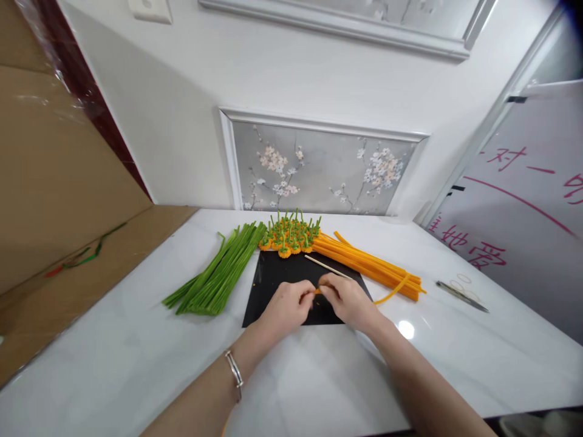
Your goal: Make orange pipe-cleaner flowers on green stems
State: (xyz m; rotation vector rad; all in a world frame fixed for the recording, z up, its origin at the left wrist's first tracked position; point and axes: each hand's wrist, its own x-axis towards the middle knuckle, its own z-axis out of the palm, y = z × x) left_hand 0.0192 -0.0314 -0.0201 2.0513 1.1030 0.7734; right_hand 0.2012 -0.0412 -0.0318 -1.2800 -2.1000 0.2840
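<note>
Over a black mat (273, 279), my left hand (289, 303) and my right hand (350, 298) face each other with fingertips pinched. Between them shows a short piece of orange pipe cleaner (317, 291), held at both sides; most of it is hidden by the fingers. An orange strand (392, 295) comes out beyond my right hand. Just past the hands lies a thin pale stick (327, 266). At the mat's far edge stand several small orange pumpkin-like pieces (285, 249) with green stems pointing up.
A bundle of green pipe cleaners (223, 273) lies left of the mat, and a bundle of orange pipe cleaners (368, 262) lies to the right. Farther right are a slim metal tool (462, 296) and thin loops (463, 278). Cardboard (68, 182) borders the left side.
</note>
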